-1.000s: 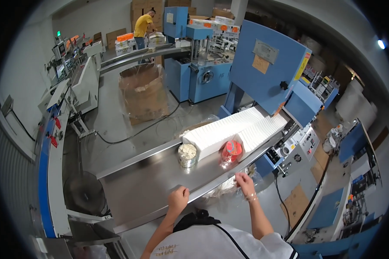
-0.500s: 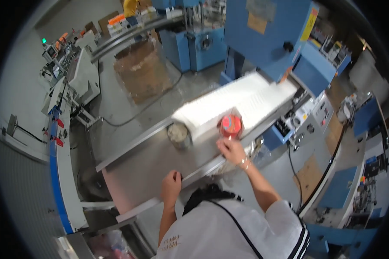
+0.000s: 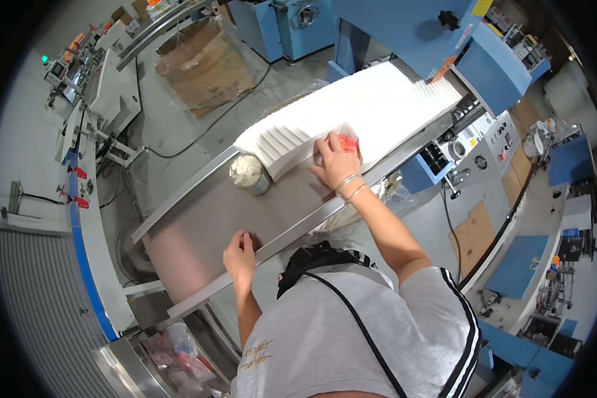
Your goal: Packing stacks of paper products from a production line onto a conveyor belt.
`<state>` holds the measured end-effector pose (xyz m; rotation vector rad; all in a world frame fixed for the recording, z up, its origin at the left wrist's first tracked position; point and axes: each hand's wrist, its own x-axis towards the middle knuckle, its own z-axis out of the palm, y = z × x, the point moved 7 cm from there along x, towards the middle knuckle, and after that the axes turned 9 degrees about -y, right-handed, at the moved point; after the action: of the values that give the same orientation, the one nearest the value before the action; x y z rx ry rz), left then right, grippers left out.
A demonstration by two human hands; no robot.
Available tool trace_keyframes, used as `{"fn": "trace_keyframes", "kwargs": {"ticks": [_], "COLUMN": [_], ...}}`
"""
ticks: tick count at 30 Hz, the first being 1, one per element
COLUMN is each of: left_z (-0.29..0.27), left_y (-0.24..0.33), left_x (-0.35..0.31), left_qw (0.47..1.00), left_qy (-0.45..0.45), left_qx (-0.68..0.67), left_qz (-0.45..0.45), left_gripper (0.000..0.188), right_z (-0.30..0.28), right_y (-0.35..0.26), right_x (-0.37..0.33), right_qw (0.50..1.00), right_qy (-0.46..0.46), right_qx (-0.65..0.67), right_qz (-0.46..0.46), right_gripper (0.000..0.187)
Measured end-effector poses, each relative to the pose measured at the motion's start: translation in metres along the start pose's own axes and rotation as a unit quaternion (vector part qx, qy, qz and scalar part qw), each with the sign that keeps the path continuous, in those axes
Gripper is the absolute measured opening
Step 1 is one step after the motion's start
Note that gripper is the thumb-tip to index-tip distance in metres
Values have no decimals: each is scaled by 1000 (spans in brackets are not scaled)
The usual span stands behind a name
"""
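partly hidden: red container (image 3: 347, 144) | right hand (image 3: 341, 163) over it, fingers spread, grip unclear | left hand (image 3: 239, 253) loosely curled, palm unseen

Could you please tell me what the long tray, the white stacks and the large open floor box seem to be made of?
Tray: bare metal, probably steel, given its smooth grey sheen. White stacks: matte paper or tissue, judging by the thin, rippled layers. Floor box: likely cardboard, matte brown with creased, stained walls.
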<state>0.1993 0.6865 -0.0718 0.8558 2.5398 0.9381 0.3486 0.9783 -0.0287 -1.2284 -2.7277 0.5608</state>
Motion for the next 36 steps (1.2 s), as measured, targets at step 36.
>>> {"fn": "trace_keyframes", "kwargs": {"ticks": [36], "left_z": [45], "left_y": [59], "left_x": [120], "left_qw": [914], "left_qy": [-336], "left_qx": [-221], "left_qz": [-43], "left_gripper": [74], "right_z": [39], "right_y": [-121], "right_x": [30], "right_qw": [943], "right_qy": [106], "right_qx": [-73], "right_qz": [-307], "right_gripper": [46]}}
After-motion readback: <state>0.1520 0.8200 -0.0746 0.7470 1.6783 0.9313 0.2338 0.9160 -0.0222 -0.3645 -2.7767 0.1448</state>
